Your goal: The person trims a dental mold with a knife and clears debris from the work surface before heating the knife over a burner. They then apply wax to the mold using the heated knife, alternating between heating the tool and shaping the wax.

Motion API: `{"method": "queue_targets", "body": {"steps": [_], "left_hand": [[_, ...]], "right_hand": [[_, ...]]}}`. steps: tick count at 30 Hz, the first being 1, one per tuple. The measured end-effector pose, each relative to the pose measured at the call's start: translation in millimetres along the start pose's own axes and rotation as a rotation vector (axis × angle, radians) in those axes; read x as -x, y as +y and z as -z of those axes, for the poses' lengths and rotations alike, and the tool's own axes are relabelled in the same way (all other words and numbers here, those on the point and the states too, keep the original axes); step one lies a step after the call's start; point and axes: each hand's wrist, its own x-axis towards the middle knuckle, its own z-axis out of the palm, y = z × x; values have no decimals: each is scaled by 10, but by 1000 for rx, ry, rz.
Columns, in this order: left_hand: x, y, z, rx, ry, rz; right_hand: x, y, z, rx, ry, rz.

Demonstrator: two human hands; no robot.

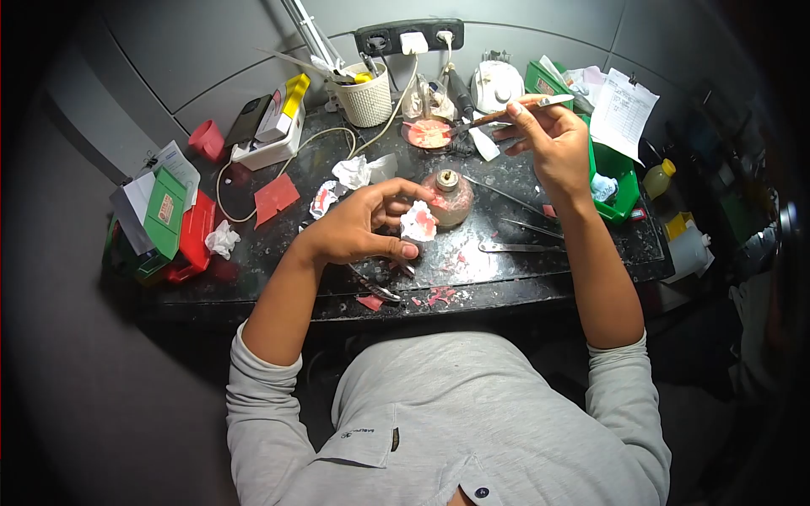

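My left hand [359, 223] is closed around a white plaster dental model [418, 223] with pink wax on it, held up above the front of the black bench. Just behind it stands a round glass spirit lamp [453, 204] with a metal collar. My right hand [557, 156] is raised and grips a wax knife [498, 117] by its brown handle. The knife's far end reaches over a round dish of pink wax [429, 132], while its pale other end sticks out past my fingers. Another white model with pink wax [323, 199] lies left of the lamp.
On the bench [329, 282] lie a pink wax sheet [276, 199], crumpled paper [223, 240], a metal knife [519, 248] and wax scraps. A woven cup of tools [365, 99] stands at the back. Green and red bins [196, 236] sit left, a green bin [623, 198] right.
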Motion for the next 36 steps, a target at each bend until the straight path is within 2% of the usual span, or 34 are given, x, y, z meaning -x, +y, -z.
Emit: {"method": "queue_targets", "body": {"steps": [5,7,9,11,14,20,27,30,33,35,36], "left_hand": [[56,119,17,-101,105,-24],[69,91,45,71,160,-41],[84,66,71,74,201,-11],[85,71,75,-35,229,-18],[75,85,41,-66,245,-109],[88,87,48,-117,263,-55],[73,94,9,-190,269,-84],[75,106,-8,-171,276,-80],[79,112,-8,-84,236,-122],[86,159,-24,185,211,-79],[75,130,1,95,199,-159]], "right_hand": [[1,-67,87,-39,19,-1],[34,-125,113,-47,36,-13],[73,-156,134,-18,-32,-20],[94,-139,132,-8,-41,-14],[109,-144,130,-2,-85,-4],[173,-175,85,28,-82,13],[381,-233,-157,-46,-117,173],[418,-223,-214,6,-171,290],[430,-208,-229,19,-175,316],[423,-238,-223,-31,-136,252],[416,-254,-220,-80,-99,189]]}}
